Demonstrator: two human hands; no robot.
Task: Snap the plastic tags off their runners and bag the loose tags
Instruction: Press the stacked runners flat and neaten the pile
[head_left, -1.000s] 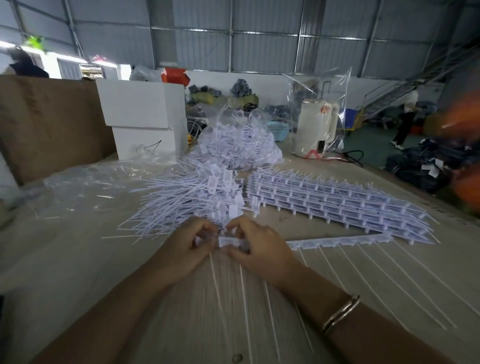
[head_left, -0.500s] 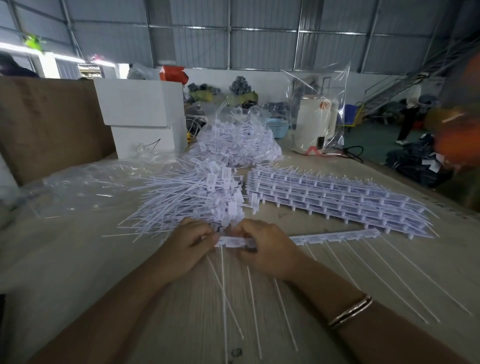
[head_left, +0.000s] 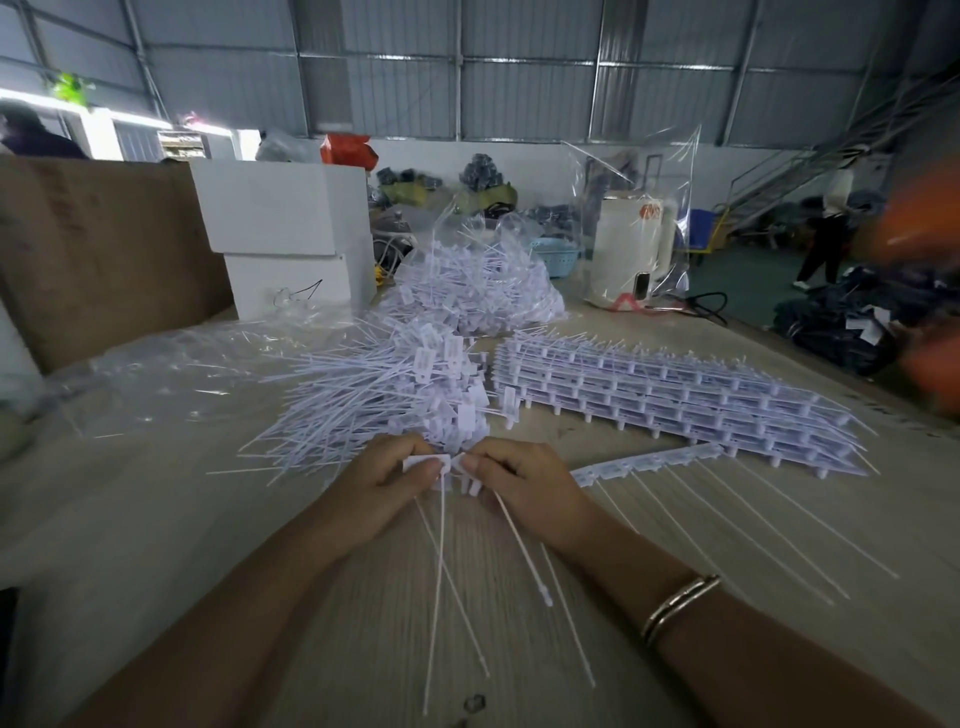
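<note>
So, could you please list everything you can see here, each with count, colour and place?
loose tags: one pile, white, table centre-left
bagged tags: one heap, white, behind the pile
runner stack: one, white, table right
runner: one, white, in front of the stack
boxes: two, white, stacked far left
empty bags: clear, table left
jug: one, white, in a clear bag, far right
bracelet: one, gold, right wrist
left hand: pinches tags
right hand: pinches the runner end

I see white tag (head_left: 427, 462) pinched at runner strip (head_left: 649, 460) end | loose tags pile (head_left: 384, 389) behind | unsnapped runners stack (head_left: 675, 400) right | bagged tags (head_left: 478, 291) far
</note>
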